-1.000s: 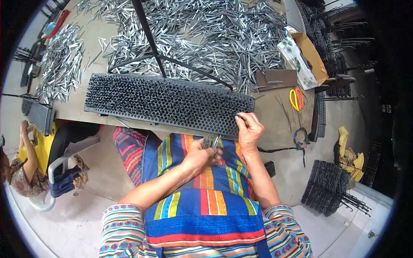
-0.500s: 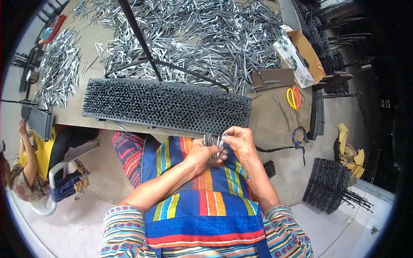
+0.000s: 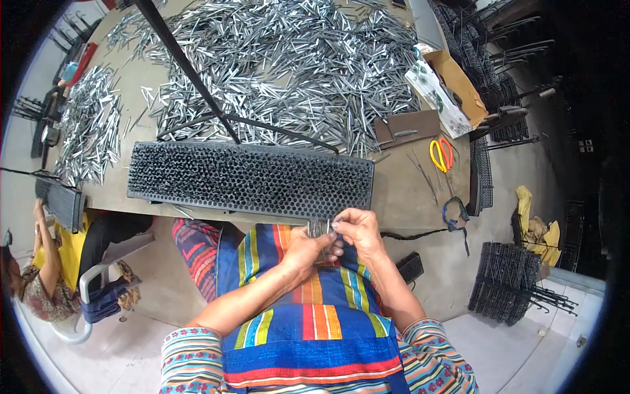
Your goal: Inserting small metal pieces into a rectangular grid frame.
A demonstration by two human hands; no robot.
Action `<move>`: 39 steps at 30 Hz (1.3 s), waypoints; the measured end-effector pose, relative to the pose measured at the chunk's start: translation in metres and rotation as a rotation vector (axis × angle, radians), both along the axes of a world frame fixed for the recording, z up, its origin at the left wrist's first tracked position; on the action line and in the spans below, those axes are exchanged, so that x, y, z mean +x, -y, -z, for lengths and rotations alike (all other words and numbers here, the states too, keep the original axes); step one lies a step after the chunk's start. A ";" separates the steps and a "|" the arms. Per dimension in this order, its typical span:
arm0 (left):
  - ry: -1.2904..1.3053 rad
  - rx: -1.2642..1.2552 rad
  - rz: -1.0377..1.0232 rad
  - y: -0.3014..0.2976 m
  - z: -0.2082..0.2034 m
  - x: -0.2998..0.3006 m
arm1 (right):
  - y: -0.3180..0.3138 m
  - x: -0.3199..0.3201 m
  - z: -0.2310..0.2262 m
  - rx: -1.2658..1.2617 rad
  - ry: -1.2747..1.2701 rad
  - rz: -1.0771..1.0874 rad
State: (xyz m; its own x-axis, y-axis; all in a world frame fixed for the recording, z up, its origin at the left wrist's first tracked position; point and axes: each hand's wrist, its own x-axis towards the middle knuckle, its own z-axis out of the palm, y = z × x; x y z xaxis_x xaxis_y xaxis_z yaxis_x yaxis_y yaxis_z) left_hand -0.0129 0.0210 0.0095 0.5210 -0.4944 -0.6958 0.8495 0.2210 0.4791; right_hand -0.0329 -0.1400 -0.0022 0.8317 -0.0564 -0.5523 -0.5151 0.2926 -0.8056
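In front of my lap, my left hand [image 3: 308,249] is closed around a small bunch of thin silver metal pieces [image 3: 319,228] that stick up past the fingers. My right hand [image 3: 359,231] pinches one such piece by its end, right beside the bunch. Just beyond both hands lies a long black perforated rack [image 3: 249,180]. Dark pieces stand upright in most of its holes, while the rows nearest me and toward the right end show bare holes. A black rod frame [image 3: 197,79] rises from behind the rack.
Loose silver metal pieces [image 3: 295,72] heap across the table. On the right lie a brown block [image 3: 410,126], yellow-and-red-handled scissors [image 3: 441,155] and an opened carton [image 3: 456,85]. Black racks [image 3: 502,282] stand at lower right. At the left, another person [image 3: 49,269] sits by a similar rack [image 3: 62,203].
The view has shifted, so the table and rack appear lower. My left hand keeps the bunch, and my right fingers stay pinched close beside it.
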 end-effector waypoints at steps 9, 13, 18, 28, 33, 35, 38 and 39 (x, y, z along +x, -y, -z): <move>-0.102 0.018 -0.040 -0.004 0.007 -0.004 | -0.006 0.044 -0.017 -1.186 0.646 0.012; -0.118 0.027 -0.095 -0.006 0.008 -0.003 | -0.002 0.048 -0.008 -1.254 0.678 -0.031; -0.143 0.032 -0.099 -0.009 0.014 -0.001 | -0.002 0.039 0.005 -1.220 0.776 -0.075; -0.122 -0.022 -0.055 -0.005 0.008 0.005 | -0.001 0.003 0.004 -0.396 0.236 -0.064; -0.155 0.000 -0.068 -0.001 0.005 0.003 | 0.002 -0.006 0.009 -0.032 0.087 0.108; -0.176 0.008 -0.113 -0.004 0.008 0.003 | 0.005 -0.004 0.009 -0.005 0.134 0.182; -0.160 0.029 0.016 -0.011 0.015 -0.003 | 0.014 0.007 0.003 -0.334 0.391 0.374; -0.161 0.029 0.017 -0.012 0.018 -0.007 | 0.016 0.011 0.006 -0.336 0.390 0.375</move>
State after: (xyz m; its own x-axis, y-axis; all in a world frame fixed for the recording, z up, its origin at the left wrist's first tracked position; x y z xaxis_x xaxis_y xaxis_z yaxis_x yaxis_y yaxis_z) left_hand -0.0203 0.0327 -0.0090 0.3929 -0.4811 -0.7837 0.9195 0.1939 0.3419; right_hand -0.0216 -0.1558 -0.0077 0.8580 -0.5007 -0.1147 -0.0770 0.0954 -0.9925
